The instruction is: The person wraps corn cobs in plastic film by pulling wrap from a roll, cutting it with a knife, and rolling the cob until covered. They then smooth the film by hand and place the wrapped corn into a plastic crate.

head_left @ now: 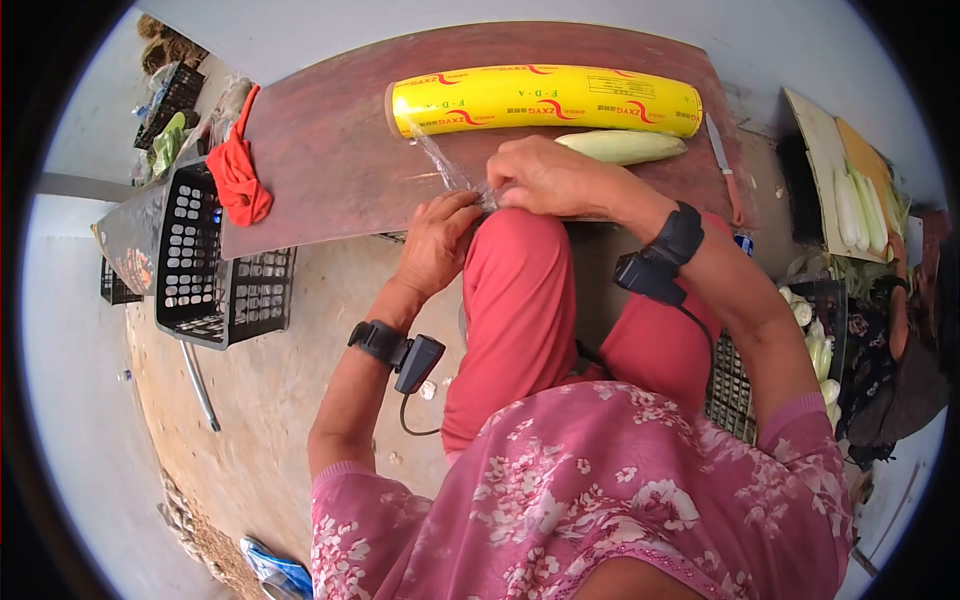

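Note:
A stretched strip of clear cling film (438, 160) runs from the yellow roll of cling film (545, 98) down to the table's near edge. My left hand (440, 235) pinches the film there, beside my right knee area. Close against it, my right hand (550, 180) has its fingers curled on the same bunched film. Part of the film is hidden under the fingers. Just beyond my right hand lies a pale green ear of corn (628, 147), apparently in its husk, in front of the roll.
A knife (722, 160) lies at the right end of the reddish table (320, 150). Red cloth (238, 175) hangs over its left end, above a black crate (262, 295). At right are another crate (732, 385) with pale ears and a person's arm (899, 310).

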The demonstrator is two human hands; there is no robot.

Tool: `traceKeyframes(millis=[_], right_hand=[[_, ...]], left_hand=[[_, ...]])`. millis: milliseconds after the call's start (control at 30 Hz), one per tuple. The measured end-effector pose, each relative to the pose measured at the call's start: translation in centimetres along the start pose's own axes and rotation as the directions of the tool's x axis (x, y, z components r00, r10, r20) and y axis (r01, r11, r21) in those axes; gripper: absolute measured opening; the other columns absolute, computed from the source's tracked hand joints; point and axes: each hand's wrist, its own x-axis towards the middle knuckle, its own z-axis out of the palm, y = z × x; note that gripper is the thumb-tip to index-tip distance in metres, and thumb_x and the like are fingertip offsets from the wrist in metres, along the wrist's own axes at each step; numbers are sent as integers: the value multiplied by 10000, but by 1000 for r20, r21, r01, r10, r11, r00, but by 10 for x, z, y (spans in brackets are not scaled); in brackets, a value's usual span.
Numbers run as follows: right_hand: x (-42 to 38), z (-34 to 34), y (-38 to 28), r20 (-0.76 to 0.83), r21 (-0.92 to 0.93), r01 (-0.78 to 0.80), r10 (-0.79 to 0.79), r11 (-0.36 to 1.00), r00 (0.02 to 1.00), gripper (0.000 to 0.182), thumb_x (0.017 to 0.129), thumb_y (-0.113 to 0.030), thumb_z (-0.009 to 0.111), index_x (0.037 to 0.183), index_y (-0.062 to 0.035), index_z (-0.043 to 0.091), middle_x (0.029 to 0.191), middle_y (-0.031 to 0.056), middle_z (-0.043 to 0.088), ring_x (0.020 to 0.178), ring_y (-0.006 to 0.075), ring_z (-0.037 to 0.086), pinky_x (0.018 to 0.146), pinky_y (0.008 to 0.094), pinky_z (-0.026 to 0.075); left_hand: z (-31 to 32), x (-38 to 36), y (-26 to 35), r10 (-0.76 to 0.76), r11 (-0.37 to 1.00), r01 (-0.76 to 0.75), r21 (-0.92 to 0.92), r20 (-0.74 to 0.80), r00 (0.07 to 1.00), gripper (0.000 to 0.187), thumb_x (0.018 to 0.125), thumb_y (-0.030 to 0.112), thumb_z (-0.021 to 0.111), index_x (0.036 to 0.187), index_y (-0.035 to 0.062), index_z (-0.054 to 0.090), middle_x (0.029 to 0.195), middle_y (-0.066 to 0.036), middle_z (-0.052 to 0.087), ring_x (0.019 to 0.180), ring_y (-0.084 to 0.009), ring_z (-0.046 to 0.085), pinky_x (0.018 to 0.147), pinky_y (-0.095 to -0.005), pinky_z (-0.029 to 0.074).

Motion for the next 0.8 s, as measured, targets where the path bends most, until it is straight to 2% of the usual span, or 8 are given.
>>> traceKeyframes(millis=[167,267,367,467,567,667,767,800], right_hand=[[29,15,-14,268,-10,-125,123,992,955,242,723,-130,764,890,-19,628,883,154,662,842,316,639,707,406,490],[41,20,-6,410,-103,-268,286,958,866,246,695,-157,797,844,-30,648,812,145,681,767,303,657,639,413,493],[42,28,6,413,-85,-216,232,973,881,265,684,-201,773,855,-14,696,830,180,691,755,373,660,655,443,516],[41,42,10,273,-186,-182,228,966,934,187,746,-154,687,861,-7,697,844,195,687,789,396,661,675,466,516],[41,46,14,258,-221,-179,235,959,937,80,705,-29,642,774,-62,665,789,170,682,754,350,661,615,431,493],[39,39,4,289,-182,-200,247,963,925,87,715,-28,618,777,-64,667,794,177,679,760,362,658,622,439,493],[43,40,4,306,-210,-208,266,955,914,81,717,-35,617,772,-70,665,794,173,679,763,364,657,630,443,494],[43,40,4,315,-214,-205,266,955,911,81,716,-36,618,772,-71,665,792,170,679,763,363,657,632,443,494]], left_hand=[[-2,2,1,-28,989,25,-149,-19,999,229,793,-13,623,1016,37,642,1131,-138,638,1020,-336,597,851,-412,464],[1,3,-5,-51,966,37,-257,-47,998,208,826,-49,585,1019,7,637,1111,-145,645,1004,-350,612,860,-396,489],[4,1,-6,-141,928,119,-352,-38,989,184,848,-59,573,1014,-6,631,1103,-146,651,995,-325,630,878,-361,498],[3,0,-6,-184,909,165,-383,-12,983,163,875,-51,566,1026,-25,622,1116,-135,654,1009,-260,639,885,-327,500],[5,-5,-9,-278,801,229,-553,-5,960,134,905,-27,561,1018,-20,632,1097,-92,665,1025,-212,630,886,-314,496],[3,-7,-26,-420,766,322,-556,-55,906,148,926,10,564,1047,3,649,1077,-52,667,967,-162,639,823,-284,509],[-10,13,-42,-693,481,403,-778,-56,719,178,931,40,570,1091,29,648,1054,-33,665,884,-137,654,746,-252,507],[-15,22,-43,-740,452,417,-789,-70,669,237,936,60,562,1162,-2,599,1046,-60,666,796,-122,652,672,-232,500]])
